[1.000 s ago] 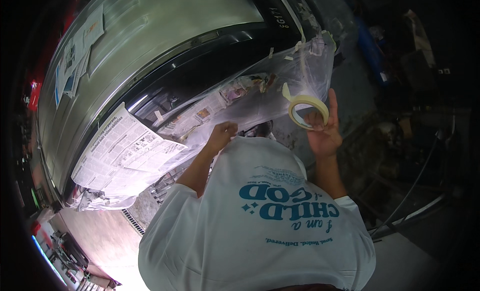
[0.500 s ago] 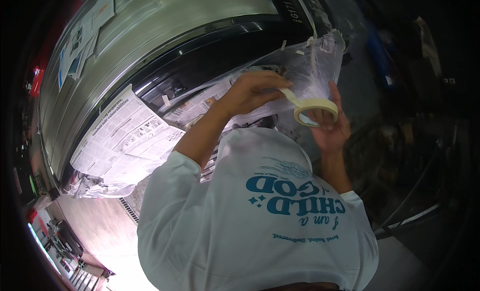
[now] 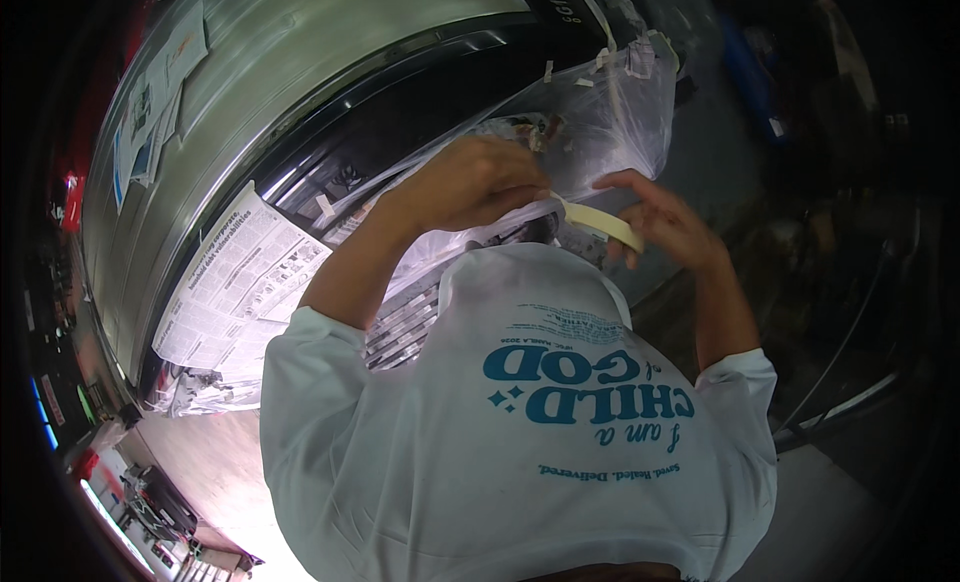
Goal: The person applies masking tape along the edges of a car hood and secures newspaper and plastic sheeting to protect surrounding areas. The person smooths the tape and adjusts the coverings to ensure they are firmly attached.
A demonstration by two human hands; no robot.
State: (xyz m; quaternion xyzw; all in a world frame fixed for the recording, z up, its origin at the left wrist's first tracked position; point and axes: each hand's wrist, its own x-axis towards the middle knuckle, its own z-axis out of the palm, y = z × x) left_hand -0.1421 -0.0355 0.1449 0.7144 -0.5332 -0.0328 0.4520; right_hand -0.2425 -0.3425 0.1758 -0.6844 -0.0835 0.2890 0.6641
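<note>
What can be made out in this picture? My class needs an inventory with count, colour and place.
Car: one, silver and black, upper left
Newspaper: several sheets, white with print, on the car and draped at left
Plastic: count unclear, see-through, top centre
Tape: one roll, pale yellow, between the hands
Tape scraps: several, pale, upper centre
Blue thing: one, kind unclear, upper right
Shirt: one, white with blue print, lower centre
Left fingers: one hand's, bare, at the tape's end
Right fingers: one hand's, bare, holding the roll
</note>
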